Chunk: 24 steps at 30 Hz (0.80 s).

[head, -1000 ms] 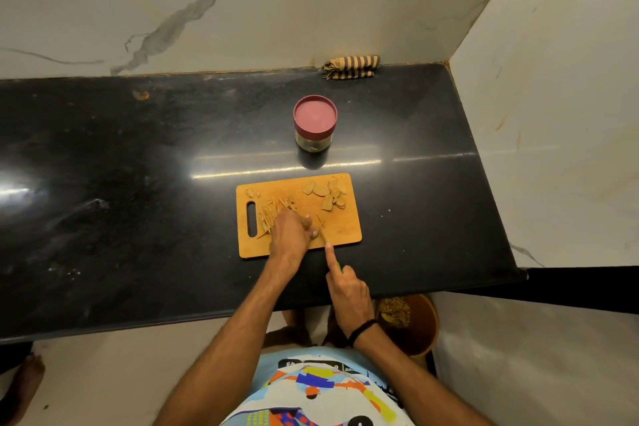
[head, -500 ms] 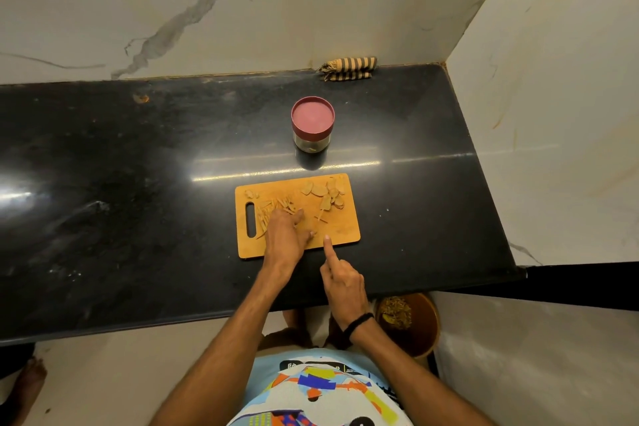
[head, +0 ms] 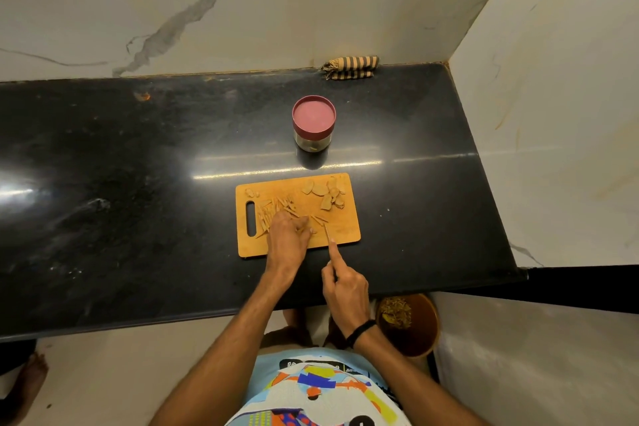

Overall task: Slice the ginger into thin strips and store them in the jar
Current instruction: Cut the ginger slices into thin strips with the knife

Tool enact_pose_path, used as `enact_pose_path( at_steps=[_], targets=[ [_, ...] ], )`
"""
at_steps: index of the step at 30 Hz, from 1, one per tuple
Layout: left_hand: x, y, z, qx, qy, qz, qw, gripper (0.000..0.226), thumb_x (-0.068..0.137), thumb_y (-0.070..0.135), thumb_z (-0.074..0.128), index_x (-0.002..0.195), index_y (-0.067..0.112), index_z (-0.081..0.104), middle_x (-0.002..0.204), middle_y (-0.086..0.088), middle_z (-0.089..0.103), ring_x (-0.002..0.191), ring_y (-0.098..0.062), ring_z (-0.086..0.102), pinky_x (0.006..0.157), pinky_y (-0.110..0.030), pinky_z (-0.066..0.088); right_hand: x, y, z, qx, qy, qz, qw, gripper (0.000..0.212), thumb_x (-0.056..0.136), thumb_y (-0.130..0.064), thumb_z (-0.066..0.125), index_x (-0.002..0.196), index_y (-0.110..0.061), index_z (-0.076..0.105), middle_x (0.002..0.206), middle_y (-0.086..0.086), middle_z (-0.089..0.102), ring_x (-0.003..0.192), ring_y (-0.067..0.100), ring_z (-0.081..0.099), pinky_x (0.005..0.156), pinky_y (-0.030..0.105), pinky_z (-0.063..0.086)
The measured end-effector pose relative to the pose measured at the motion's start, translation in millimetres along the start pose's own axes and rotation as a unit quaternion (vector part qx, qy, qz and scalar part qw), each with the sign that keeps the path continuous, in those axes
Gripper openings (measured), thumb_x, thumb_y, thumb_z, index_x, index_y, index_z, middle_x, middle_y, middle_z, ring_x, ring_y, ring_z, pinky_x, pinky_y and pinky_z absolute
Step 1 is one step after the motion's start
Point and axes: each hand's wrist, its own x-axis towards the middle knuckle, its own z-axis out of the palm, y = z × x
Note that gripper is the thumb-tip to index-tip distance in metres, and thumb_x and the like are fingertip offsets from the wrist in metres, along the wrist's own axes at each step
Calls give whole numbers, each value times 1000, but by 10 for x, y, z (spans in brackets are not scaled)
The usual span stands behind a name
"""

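A wooden cutting board (head: 345, 228) lies on the black counter. Thin ginger strips (head: 273, 209) lie piled at its left, and flat ginger slices (head: 325, 192) sit at its far right. My left hand (head: 288, 235) rests on the board with curled fingers pressing down a ginger piece that it hides. My right hand (head: 344, 287) grips a knife (head: 326, 233), index finger stretched along its spine, the blade on the board just right of my left fingers. A glass jar (head: 313, 121) with a red lid on stands behind the board.
A striped folded cloth (head: 349, 66) lies at the back wall. White marble walls close the back and the right. A brown bin (head: 408, 322) with scraps stands on the floor below the counter edge, by my right wrist.
My right hand and the knife have shifted slightly back and right along the board. My left hand stays on the ginger at about the same spot.
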Motion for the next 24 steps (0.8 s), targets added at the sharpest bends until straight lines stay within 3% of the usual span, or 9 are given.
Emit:
enact_pose_path(
  at_steps=[3,5,7,10,13,15,17,21,24],
  targets=[
    [12,25,7,-27,9,-7,1000,30,92,17,72,120,8,70,99,-4,66,88,-12,58,71,-15,45,102,-68,65,-18,-13,-22,1000,53,99,-22,44,149,-23,29,59,-5,45,50,6,40,48,19,34],
    [18,26,6,-59,6,-7,998,19,93,14,71,110,8,75,85,-1,72,74,-8,65,62,-19,54,181,-69,126,-46,-24,-37,998,56,98,-21,45,151,-22,31,62,1,49,52,15,46,49,31,40],
    [15,35,-11,-79,5,-11,997,13,94,13,70,103,9,77,74,2,72,66,-5,66,60,-21,57,250,-59,165,-73,-37,-42,996,59,99,-17,48,154,-23,28,65,5,51,55,20,49,52,37,43],
    [29,39,-18,-99,1,-17,995,10,94,11,69,99,10,77,71,10,69,63,5,64,57,-10,52,315,-54,182,-86,-55,-46,994,63,100,-16,48,156,-26,19,70,7,53,59,22,52,58,39,45],
    [55,49,-25,-107,-8,-35,994,10,94,11,69,98,8,78,70,14,65,62,6,62,61,-14,56,349,-45,191,-125,-48,-55,989,68,99,-16,52,155,-28,14,69,6,51,54,19,46,52,37,43],
    [82,44,-17,-105,-17,-50,993,11,94,12,69,96,6,78,72,10,67,66,2,64,62,-19,58,294,-7,204,-161,-36,-66,984,75,92,-13,65,155,-23,27,63,3,44,46,13,36,41,31,38],
    [104,35,-8,-105,-31,-69,992,12,95,15,68,95,6,77,80,5,71,69,2,63,60,-14,53,137,70,198,-187,-29,-82,978,79,82,-13,77,150,-21,36,61,1,43,43,7,29,35,25,39],
    [169,-16,8,-99,-48,-88,990,19,93,21,70,104,6,76,98,-2,75,78,1,61,70,-13,48,-32,191,128,-218,-22,-109,969,80,80,-17,80,148,-20,39,62,-1,44,46,4,27,36,21,40],
    [185,-20,-1,-99,-57,-95,989,21,92,18,72,105,2,75,101,-9,76,84,-4,62,67,-7,44,26,155,133,-236,-10,-109,966,74,80,-16,79,146,-18,46,63,0,44,47,3,26,38,18,35]
  ],
)
